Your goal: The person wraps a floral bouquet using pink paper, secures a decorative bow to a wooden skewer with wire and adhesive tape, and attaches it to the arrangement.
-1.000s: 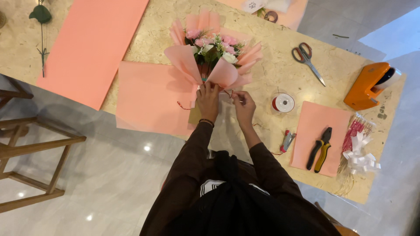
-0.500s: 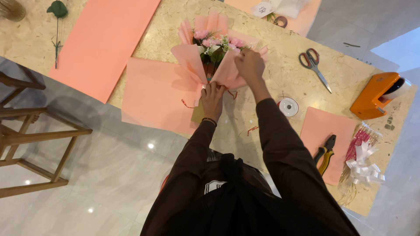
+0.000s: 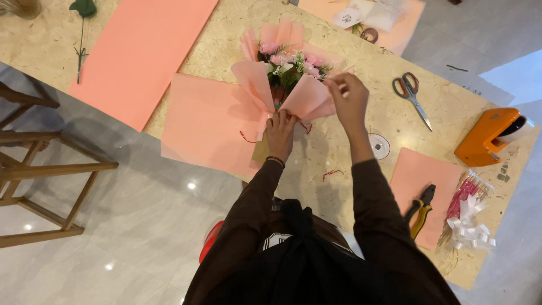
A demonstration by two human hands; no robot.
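Note:
A bouquet [image 3: 285, 70] of pink flowers and greenery lies on the stone table [image 3: 237, 22], wrapped in folds of pink paper [image 3: 254, 85]. My left hand [image 3: 280, 131] grips the gathered neck of the bouquet at its lower end. My right hand [image 3: 348, 100] is raised at the bouquet's right side and pinches the upper edge of the right pink paper fold [image 3: 309, 97]. A flat pink sheet [image 3: 206, 121] lies under the bouquet and hangs over the table's near edge.
A long pink sheet [image 3: 141, 53] lies at left, a flower stem [image 3: 82, 34] beyond it. Scissors [image 3: 411, 93], an orange tape dispenser [image 3: 488, 135], a ribbon spool [image 3: 379, 146], pliers [image 3: 420, 209] on a pink sheet and white ribbon bows [image 3: 468, 226] sit at right. A wooden stool [image 3: 39, 169] stands on the floor at left.
My right hand has risen from the bouquet's neck, next to my left hand, to the right paper fold and now pinches its edge. The left hand stays at the neck.

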